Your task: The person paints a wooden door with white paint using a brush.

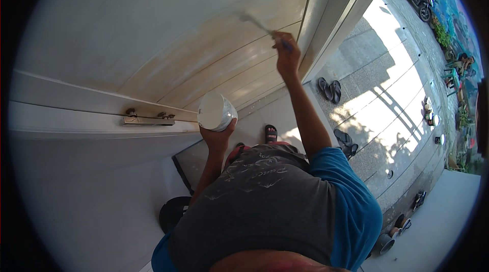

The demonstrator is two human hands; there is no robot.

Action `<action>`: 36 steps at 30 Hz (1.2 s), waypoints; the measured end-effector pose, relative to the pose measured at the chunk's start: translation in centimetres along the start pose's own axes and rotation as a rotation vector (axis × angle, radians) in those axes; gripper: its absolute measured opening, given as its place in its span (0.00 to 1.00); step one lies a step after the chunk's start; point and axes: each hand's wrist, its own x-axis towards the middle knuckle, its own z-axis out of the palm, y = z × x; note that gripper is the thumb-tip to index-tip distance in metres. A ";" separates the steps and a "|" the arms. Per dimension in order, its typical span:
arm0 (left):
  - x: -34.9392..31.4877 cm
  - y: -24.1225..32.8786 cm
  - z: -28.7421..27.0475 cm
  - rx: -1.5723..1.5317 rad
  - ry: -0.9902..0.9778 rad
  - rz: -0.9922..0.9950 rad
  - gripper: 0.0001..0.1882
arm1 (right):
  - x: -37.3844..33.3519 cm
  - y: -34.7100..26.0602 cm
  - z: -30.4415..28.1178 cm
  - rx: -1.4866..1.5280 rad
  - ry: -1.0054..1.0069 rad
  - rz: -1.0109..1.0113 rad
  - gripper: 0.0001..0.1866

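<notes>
My right hand (pixel 288 58) is raised with its fingers closed around a paintbrush (pixel 261 24) that has a blue handle end. Motion blurs the brush head, which is at or close to the grooved door panel (pixel 224 63). Uneven white paint covers much of that panel, with brownish patches showing through. Lower down, my left hand (pixel 218 137) grips a white paint container (pixel 210 111) from below. Its pale round face is turned up toward the view, and streaks mark its side. The container is held just in front of the panel.
A metal door handle plate (pixel 147 120) sticks out at the left. Beside the panel runs a white frame (pixel 331 22). Black slippers (pixel 329 90) lie on the sunlit paving at right. A dark round bucket-like object (pixel 173 213) stands low at my left.
</notes>
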 end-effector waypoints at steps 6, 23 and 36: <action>0.0 -0.2 -3.7 -0.017 -0.030 -0.013 0.42 | 1.5 2.9 -4.0 -0.212 0.359 -0.134 0.10; -0.7 -1.9 -13.6 0.000 -0.192 -0.002 0.40 | 0.1 4.4 -4.0 -0.209 0.453 -0.021 0.14; -1.7 -3.2 -16.2 -0.035 -0.169 0.049 0.42 | 1.5 -1.1 0.0 0.009 -0.016 0.061 0.15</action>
